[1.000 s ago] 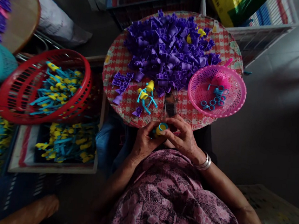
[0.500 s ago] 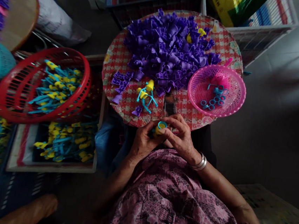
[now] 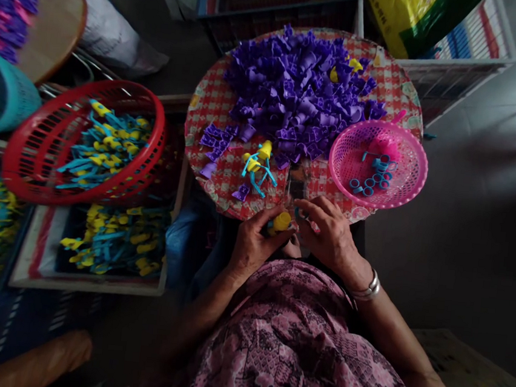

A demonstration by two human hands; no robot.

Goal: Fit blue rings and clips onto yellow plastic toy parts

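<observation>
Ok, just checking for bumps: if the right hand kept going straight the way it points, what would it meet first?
Probably the yellow piece in the left hand, just past the right hand, though depth is hard to judge from above.

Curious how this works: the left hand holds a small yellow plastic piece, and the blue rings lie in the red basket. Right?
No: the blue rings lie in the pink basket, not the red one, as the head view shows. The left hand does hold the small yellow plastic piece.

right hand (image 3: pixel 329 234): drawn away from left hand (image 3: pixel 253 245), gap between them now
blue ring (image 3: pixel 301 213): off yellow cup (image 3: pixel 281 221), just beside right hand
yellow cup: top now bare, held in left hand
</observation>
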